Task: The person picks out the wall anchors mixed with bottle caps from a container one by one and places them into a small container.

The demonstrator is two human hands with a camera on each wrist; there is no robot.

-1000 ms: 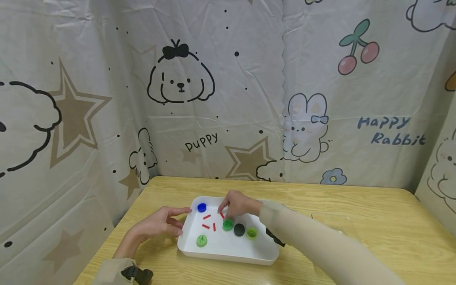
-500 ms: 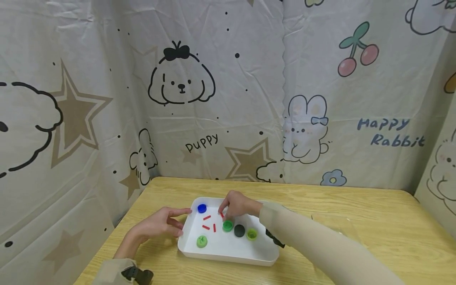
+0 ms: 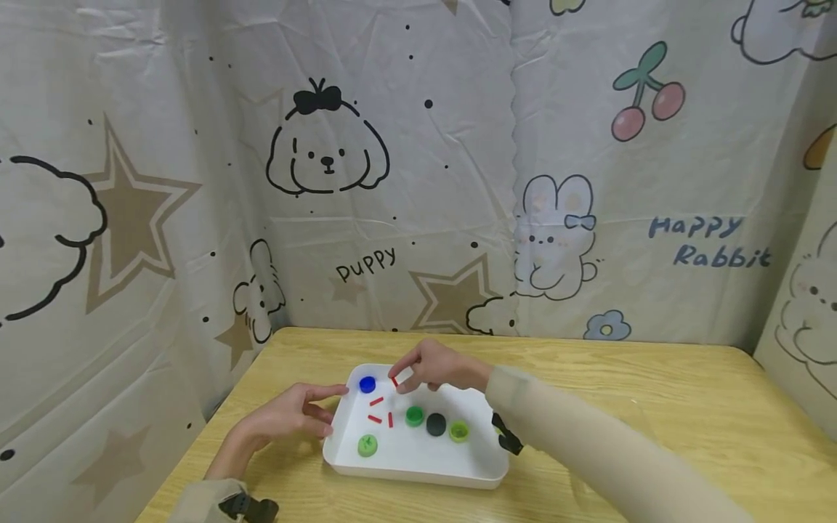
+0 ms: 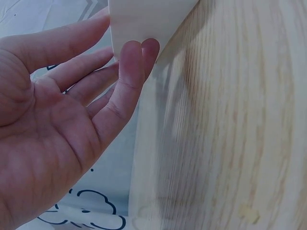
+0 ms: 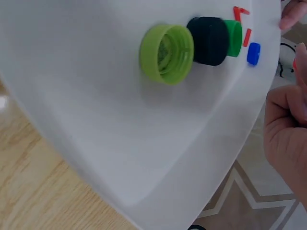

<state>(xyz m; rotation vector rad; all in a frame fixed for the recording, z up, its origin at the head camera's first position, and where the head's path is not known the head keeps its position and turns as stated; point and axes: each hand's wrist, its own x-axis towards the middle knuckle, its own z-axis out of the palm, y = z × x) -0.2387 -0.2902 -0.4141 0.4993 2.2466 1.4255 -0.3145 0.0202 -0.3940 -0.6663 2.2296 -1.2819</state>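
Note:
A shallow white tray (image 3: 451,471) rests on the wooden table. My right hand (image 3: 437,365) hovers over its far side and pinches a short red stick (image 3: 394,381) between thumb and index finger. Several similar red sticks (image 3: 390,420) lie on the tray floor below and left of it. Extended fingers of my left hand (image 3: 288,412) touch the outside of the tray's left wall, also seen in the left wrist view. Bottle caps stand in the tray: blue (image 3: 368,385), light green (image 3: 368,445), green (image 3: 415,416), black (image 3: 436,425) and yellow-green (image 5: 167,53).
The wooden table (image 3: 549,479) reaches back to a patterned curtain (image 3: 458,181), which also hangs along the left side. A flat transparent sheet or bag (image 3: 634,414) lies on the table right of the tray, partly hidden by my right sleeve (image 3: 575,443).
My right hand has lifted one red stick off the tray floor and moved slightly left and farther back with it. My left hand stays at the tray wall.

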